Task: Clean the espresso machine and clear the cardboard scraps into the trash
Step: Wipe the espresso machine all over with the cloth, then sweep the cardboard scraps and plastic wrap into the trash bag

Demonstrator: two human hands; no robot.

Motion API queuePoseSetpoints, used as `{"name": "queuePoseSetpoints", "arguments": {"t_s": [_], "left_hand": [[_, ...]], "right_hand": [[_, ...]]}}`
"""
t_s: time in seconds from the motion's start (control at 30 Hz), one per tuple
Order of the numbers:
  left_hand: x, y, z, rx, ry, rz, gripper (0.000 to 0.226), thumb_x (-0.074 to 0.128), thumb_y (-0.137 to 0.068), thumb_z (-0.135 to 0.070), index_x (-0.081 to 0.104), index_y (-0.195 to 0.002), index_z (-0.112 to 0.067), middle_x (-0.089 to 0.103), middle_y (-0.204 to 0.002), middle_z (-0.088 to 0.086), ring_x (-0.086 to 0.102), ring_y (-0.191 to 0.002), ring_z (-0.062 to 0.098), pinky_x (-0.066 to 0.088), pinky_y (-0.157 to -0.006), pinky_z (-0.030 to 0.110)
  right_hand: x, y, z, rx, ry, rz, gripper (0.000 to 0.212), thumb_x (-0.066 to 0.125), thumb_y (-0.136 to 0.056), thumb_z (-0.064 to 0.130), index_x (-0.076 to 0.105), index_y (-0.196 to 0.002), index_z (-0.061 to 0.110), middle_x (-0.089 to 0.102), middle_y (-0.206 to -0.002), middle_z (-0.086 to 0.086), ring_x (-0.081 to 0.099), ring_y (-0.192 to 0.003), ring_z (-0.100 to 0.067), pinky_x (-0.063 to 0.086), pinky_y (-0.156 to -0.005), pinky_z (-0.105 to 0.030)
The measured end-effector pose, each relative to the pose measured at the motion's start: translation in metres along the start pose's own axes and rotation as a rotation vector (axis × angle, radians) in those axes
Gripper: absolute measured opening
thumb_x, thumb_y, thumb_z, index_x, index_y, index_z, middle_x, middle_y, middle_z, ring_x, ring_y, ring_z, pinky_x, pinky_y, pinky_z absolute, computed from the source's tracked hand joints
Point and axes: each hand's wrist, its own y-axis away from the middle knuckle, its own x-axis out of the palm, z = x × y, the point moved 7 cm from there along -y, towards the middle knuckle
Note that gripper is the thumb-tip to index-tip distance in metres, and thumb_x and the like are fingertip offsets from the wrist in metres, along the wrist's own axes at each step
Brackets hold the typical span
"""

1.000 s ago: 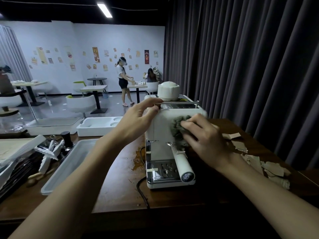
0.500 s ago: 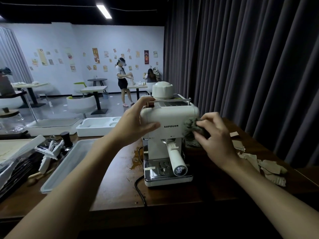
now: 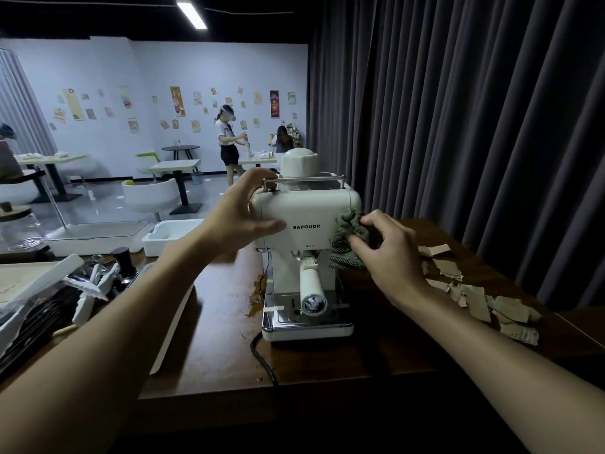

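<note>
A: Well, what could go wrong here?

B: The espresso machine [image 3: 306,224] stands upright on the wooden table [image 3: 212,339], near its front edge. The left hand [image 3: 242,217] grips its top left corner, thumb across the front. If the right hand [image 3: 389,247], which pinches the bunched green cloth [image 3: 348,224] against the right front corner, rubs hard sideways, the body could skid or tip, I judge.

A: Anything else?

B: The power cord [image 3: 262,358] trails off the table edge and could snag. A wide sweep could scatter the cardboard scraps [image 3: 474,296] lying just right of the machine.

A: And against a second ago?

B: Then the cloth was on the front face and hid the name; now it is at the right corner, and the machine faces squarely forward.
</note>
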Motion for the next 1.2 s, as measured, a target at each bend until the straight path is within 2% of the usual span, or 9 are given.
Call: {"name": "queuePoseSetpoints", "arguments": {"t_s": [0.23,0.33,0.43,0.53,0.67,0.83,1.0,1.13,1.2], "left_hand": [[-0.004,-0.001,0.006,0.012,-0.153,0.033,0.068,0.080,-0.079,-0.009,0.043,-0.135,-0.020,0.048,-0.139,-0.001,0.046,-0.128,0.013,0.046,-0.095,0.014],[0.001,0.002,0.000,-0.006,-0.265,0.019,0.074,0.080,-0.079,-0.010,0.038,-0.140,-0.020,0.043,-0.144,0.003,0.045,-0.127,0.017,0.045,-0.087,0.009],[0.006,0.013,-0.011,-0.020,-0.295,-0.051,0.081,0.080,-0.078,-0.012,0.037,-0.145,-0.026,0.036,-0.145,0.004,0.039,-0.129,0.017,0.037,-0.108,0.027],[0.013,0.025,-0.033,0.021,-0.342,-0.132,0.071,0.078,-0.080,-0.017,0.043,-0.142,-0.027,0.033,-0.146,0.007,0.036,-0.133,0.022,0.032,-0.114,0.036],[0.044,0.044,-0.072,0.109,-0.453,-0.214,0.042,0.073,-0.084,-0.024,0.059,-0.124,-0.021,0.049,-0.132,0.004,0.044,-0.124,0.024,0.042,-0.104,0.047],[0.113,0.066,-0.102,0.136,-0.321,-0.109,0.021,0.070,-0.087,-0.017,0.068,-0.109,-0.014,0.057,-0.110,-0.003,0.055,-0.103,0.015,0.052,-0.087,0.031],[0.175,0.090,-0.102,0.068,-0.185,-0.077,0.016,0.068,-0.087,-0.011,0.069,-0.102,-0.016,0.059,-0.097,-0.010,0.057,-0.082,-0.001,0.043,-0.073,0.007],[0.208,0.112,-0.057,-0.162,-0.121,-0.007,0.009,0.067,-0.090,-0.017,0.068,-0.099,-0.019,0.066,-0.094,-0.006,0.061,-0.081,0.004,0.049,-0.070,0.017],[0.218,0.122,-0.036,-0.277,-0.113,0.013,0.010,0.067,-0.091,-0.021,0.070,-0.099,-0.018,0.068,-0.091,-0.006,0.064,-0.082,0.007,0.054,-0.074,0.029]], "right_hand": [[0.010,-0.002,-0.001,0.027,0.003,0.022,0.015,0.073,-0.083,0.015,0.064,-0.095,0.010,0.065,-0.091,-0.004,0.060,-0.083,-0.016,0.047,-0.070,-0.024],[0.009,0.000,-0.004,0.053,0.006,0.041,0.019,0.073,-0.084,0.017,0.065,-0.099,0.010,0.067,-0.097,-0.004,0.062,-0.090,-0.016,0.050,-0.077,-0.028],[0.001,0.006,-0.009,0.090,-0.015,0.048,0.022,0.074,-0.084,0.017,0.066,-0.103,0.011,0.068,-0.101,-0.003,0.062,-0.095,-0.016,0.052,-0.083,-0.032],[-0.009,0.017,-0.013,0.109,-0.025,0.067,0.024,0.074,-0.083,0.018,0.066,-0.105,0.012,0.068,-0.101,-0.001,0.063,-0.096,-0.015,0.053,-0.083,-0.031],[-0.026,0.032,-0.025,0.183,-0.043,0.052,0.027,0.077,-0.081,0.018,0.066,-0.105,0.014,0.066,-0.099,0.003,0.062,-0.094,-0.012,0.049,-0.080,-0.024],[-0.047,0.058,-0.050,0.296,-0.064,0.137,0.026,0.075,-0.083,0.014,0.062,-0.105,0.018,0.057,-0.092,0.014,0.055,-0.084,0.004,0.038,-0.070,-0.001],[-0.058,0.092,-0.098,0.458,0.022,0.223,0.031,0.078,-0.080,0.017,0.066,-0.108,0.013,0.054,-0.107,-0.001,0.054,-0.102,-0.018,0.040,-0.079,-0.022],[-0.047,0.110,-0.117,0.550,-0.057,0.294,0.034,0.076,-0.082,0.014,0.063,-0.113,0.009,0.057,-0.115,-0.007,0.051,-0.102,-0.015,0.038,-0.068,-0.009],[-0.038,0.114,-0.121,0.574,-0.124,0.328,0.038,0.076,-0.082,0.014,0.062,-0.117,0.008,0.057,-0.120,-0.009,0.053,-0.104,-0.016,0.041,-0.077,-0.016]]}}
